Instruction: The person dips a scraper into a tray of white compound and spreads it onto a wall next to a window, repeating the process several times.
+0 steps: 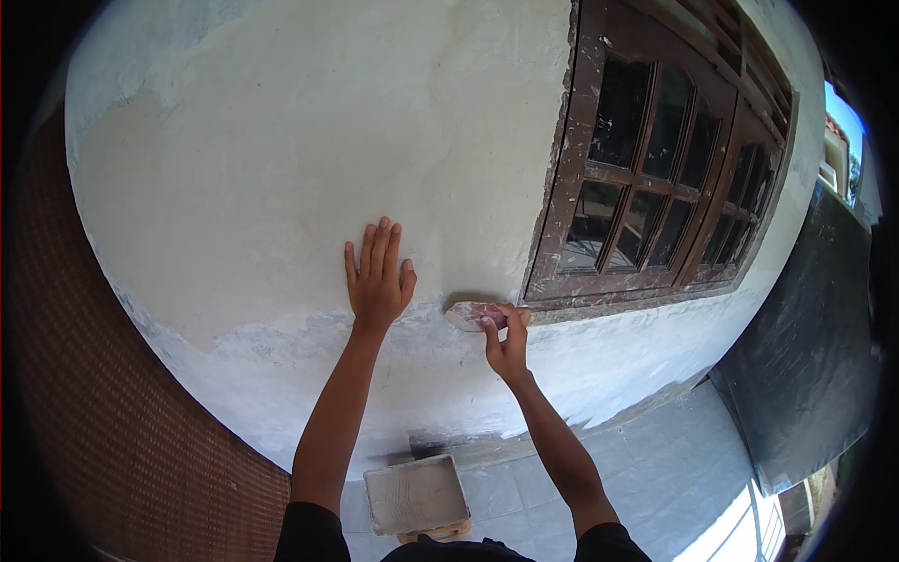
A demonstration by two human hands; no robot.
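Observation:
My left hand [377, 281] lies with its palm toward the pale plastered wall [281, 178], fingers stretched upward and the thumb apart. It holds nothing. Lower and to the right, my right hand [508, 339] pinches a flat reddish scraper [476, 315] between thumb and fingers. White putty smears cover the scraper, which is held against or very close to the wall beside the window's lower left corner. Around both hands the wall changes from a cream upper surface to a whiter, patchy band below.
A brown wooden window [646, 178] with glass panes, spattered white, fills the upper right. Below me a putty-coated tray [418, 496] rests above the grey tiled floor [524, 492]. A woven brown panel [122, 403] borders the left; a dark sheet [796, 347] hangs at right.

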